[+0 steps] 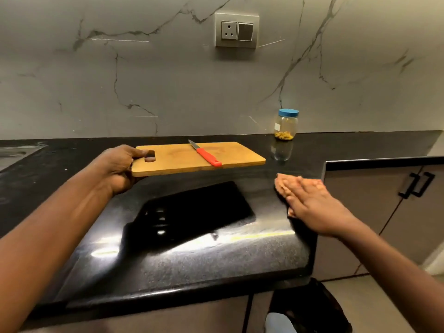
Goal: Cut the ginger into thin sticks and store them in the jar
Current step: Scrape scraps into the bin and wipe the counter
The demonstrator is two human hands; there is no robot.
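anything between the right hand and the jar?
Nothing visible. The right hand lies flat on an orange cloth on the counter; the lidded jar stands beyond it by the wall, bare counter between.

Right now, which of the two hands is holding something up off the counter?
The left hand: it grips the cutting board in the air. The right hand presses flat on a cloth.

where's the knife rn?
Head view, centre: the red-handled knife lies diagonally on the wooden cutting board, which the left hand holds above the counter, left of the jar.

Knife [205, 153] on board [192, 162]; jar [286, 127] behind-right by wall; cloth [283, 185] right on counter [216, 255].
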